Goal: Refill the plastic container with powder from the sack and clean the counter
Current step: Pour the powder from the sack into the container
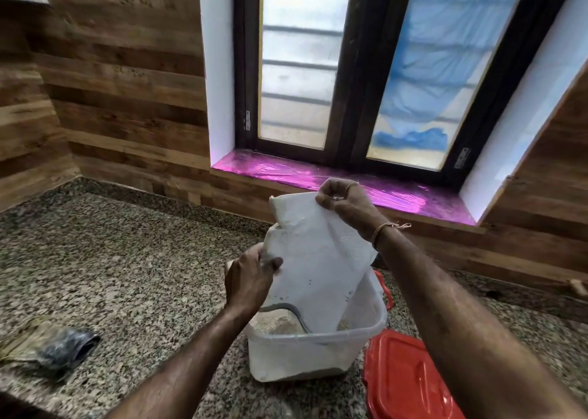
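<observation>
Both hands hold the white sack (318, 253) upended over the plastic container (305, 352) on the counter (127, 275): right hand (345, 200) pinches its raised top corner, left hand (249, 278) grips its lower edge. Sack mouth sits inside container, above powder (276, 321).

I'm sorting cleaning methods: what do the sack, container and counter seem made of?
The sack: probably woven plastic, matte white, fine mesh texture. The container: translucent smooth plastic; powder shows through its wall. The counter: speckled stone, likely granite, slightly glossy.
</observation>
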A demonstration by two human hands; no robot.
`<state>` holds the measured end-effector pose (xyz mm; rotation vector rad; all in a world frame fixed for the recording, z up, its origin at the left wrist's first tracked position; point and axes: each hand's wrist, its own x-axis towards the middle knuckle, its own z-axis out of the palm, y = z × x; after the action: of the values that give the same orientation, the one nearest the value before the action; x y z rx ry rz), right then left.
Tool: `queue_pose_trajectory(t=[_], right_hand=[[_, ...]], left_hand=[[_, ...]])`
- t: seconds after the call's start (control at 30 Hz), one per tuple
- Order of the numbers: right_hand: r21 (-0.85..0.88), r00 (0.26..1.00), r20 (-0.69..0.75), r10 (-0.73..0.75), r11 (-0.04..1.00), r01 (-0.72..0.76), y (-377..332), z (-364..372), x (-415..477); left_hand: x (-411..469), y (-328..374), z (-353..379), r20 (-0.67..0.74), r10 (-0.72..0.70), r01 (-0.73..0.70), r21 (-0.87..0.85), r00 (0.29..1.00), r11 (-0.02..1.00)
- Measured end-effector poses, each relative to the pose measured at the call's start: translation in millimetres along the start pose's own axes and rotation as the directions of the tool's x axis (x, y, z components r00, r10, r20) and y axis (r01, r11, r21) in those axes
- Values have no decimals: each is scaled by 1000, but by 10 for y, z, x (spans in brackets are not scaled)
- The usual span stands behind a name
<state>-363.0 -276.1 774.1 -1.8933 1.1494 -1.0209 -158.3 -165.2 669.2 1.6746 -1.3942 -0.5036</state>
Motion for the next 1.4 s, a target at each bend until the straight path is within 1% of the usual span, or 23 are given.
queue_pose_trajectory(t=[0.07,0.13,0.2,0.27,0.3,0.37,0.47,0.5,0.6,0.7,0.77,0.83,0.9,0.97,1.03,1.13,1.23,1.3,1.4], right_hand=[[-71,998,51,-24,997,28,-87,49,16],[-136,992,122,-39,989,56,-218,147,49],[-242,982,179,-60,965,103,-366,267,99],[-335,977,196,-82,931,145,-425,361,157],[-352,979,184,-85,924,146,-432,388,172],[-287,989,127,-79,951,113,-409,412,172],[-104,998,4,-63,993,63,-371,435,119],[-51,998,-14,-64,997,63,-366,442,105],[-11,995,-47,-84,996,84,-335,464,65],[23,993,-71,-91,995,93,-276,455,43],[-1,994,-52,-99,995,99,-271,415,42],[-69,992,-6,-129,989,128,-304,356,51],[-145,987,26,-159,976,161,-340,336,47],[-215,980,23,-196,957,196,-364,366,39],[-237,979,-10,-202,952,194,-347,401,45],[-262,984,-55,-171,953,151,-290,394,44],[-386,976,-110,-188,913,132,-258,380,17],[-431,970,-107,-217,890,152,-279,424,-19],[-439,965,-44,-258,873,213,-325,530,-82]], left_hand=[[-14,29,-17,-40,-16,16,4,999,1000],[-36,29,-22,-46,-14,15,21,999,1000],[-46,0,-3,-50,-18,19,27,999,999],[-56,-33,13,-54,-6,7,17,999,1000],[-68,-51,13,-54,2,-2,2,999,1000],[-93,-71,-6,-60,9,-10,-12,998,1000],[-120,-96,-7,-88,11,-11,-6,996,1000],[-129,-102,-7,-91,-1,0,-11,996,1000],[-130,-105,-7,-76,-48,45,-38,996,998],[-118,-79,-20,-40,-65,64,-28,997,998],[-72,-96,-34,-15,-33,32,-67,999,997],[-17,-54,-77,-13,30,-31,-156,999,987],[57,70,-110,-27,93,-97,-234,995,967],[128,233,-143,-69,127,-141,-274,989,951],[187,311,-153,-109,102,-131,-301,989,945],[239,281,-171,-135,53,-95,-332,990,939],[221,324,-209,-109,54,-94,-405,993,909],[233,379,-215,-127,86,-129,-384,988,914],[255,458,-216,-179,114,-162,-276,977,947]])
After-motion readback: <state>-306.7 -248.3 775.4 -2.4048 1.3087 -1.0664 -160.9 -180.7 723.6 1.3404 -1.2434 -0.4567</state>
